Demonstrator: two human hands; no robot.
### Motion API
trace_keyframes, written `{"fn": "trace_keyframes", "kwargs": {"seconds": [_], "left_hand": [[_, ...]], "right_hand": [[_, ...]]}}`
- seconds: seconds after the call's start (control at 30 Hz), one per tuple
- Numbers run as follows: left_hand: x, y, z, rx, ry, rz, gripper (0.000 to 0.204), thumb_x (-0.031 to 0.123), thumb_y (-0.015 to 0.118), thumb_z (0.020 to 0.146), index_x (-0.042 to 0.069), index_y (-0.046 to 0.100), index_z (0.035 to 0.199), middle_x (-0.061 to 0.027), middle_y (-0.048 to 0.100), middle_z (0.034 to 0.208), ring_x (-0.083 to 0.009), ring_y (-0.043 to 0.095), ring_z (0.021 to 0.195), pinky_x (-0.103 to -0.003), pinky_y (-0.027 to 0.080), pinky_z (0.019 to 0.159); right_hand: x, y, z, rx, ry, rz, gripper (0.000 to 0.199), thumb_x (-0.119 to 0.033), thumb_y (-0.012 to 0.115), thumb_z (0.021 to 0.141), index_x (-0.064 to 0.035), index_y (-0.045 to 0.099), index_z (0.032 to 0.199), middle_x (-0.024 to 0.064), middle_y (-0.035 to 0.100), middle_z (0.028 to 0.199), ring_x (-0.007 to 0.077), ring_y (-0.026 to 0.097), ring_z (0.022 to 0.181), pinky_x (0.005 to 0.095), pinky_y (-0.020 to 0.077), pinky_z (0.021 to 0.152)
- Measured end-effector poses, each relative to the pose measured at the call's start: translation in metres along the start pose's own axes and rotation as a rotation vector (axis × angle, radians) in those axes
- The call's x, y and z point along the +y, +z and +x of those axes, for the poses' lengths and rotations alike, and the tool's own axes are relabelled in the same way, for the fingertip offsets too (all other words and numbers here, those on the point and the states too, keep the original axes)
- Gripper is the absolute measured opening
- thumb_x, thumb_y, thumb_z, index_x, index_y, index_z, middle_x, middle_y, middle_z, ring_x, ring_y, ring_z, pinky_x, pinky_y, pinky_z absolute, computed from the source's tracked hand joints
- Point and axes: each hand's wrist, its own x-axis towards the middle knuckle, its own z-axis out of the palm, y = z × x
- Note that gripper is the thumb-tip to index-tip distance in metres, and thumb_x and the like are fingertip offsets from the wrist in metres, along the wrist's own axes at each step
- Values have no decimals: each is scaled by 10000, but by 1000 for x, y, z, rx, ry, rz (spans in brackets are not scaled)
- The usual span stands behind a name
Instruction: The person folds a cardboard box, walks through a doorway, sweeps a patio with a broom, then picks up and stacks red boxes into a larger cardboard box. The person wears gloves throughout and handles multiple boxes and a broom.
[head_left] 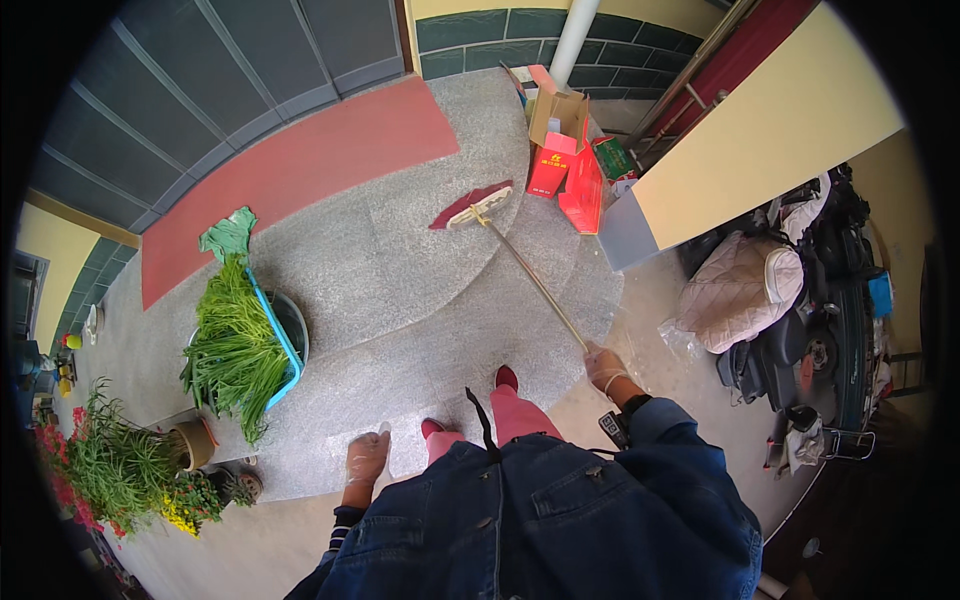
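Note:
My right hand [606,368], in a clear thin glove, is closed round the upper end of a long-handled broom [538,283]. The handle slants away to the far left, and the maroon and cream head [475,206] rests on the grey stone floor. My left hand [367,457], also in a clear glove, hangs low beside my left leg, apart from the broom. Its fingers look curled in, with nothing visible in them. To its left, long green leafy vegetables [235,340] lie heaped on a blue-rimmed basket [283,335] over a round metal basin [301,325].
Red cardboard boxes [555,165] stand at the far right by a white pipe [573,45]. A cream panel [770,140] juts out there. At right is a scooter with a quilted cover [742,292]. Potted flowers [120,455] stand left. A red mat [300,190] borders the doors.

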Motion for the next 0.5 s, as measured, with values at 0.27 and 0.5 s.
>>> {"fn": "trace_keyframes", "kwargs": {"seconds": [0.27, 0.5], "left_hand": [[97, 19, 74, -9, 242, 88, 428, 337, 663, 933, -17, 621, 696, -253, 617, 713, -434, 605, 663, -482, 467, 622], [165, 40, 82, -35, 349, 67, 455, 367, 647, 934, -12, 616, 684, -263, 614, 731, -447, 619, 704, -511, 473, 650]], "right_hand": [[58, -75, -125, -138, 111, -91, 464, -296, 490, 1003, -146, 528, 1441, 256, 696, 931, 431, 670, 891, 524, 508, 795], [81, -109, -135, -139, 105, -48, 441, -307, 508, 1003, -156, 553, 1414, 231, 703, 958, 416, 673, 914, 504, 516, 802]]}}
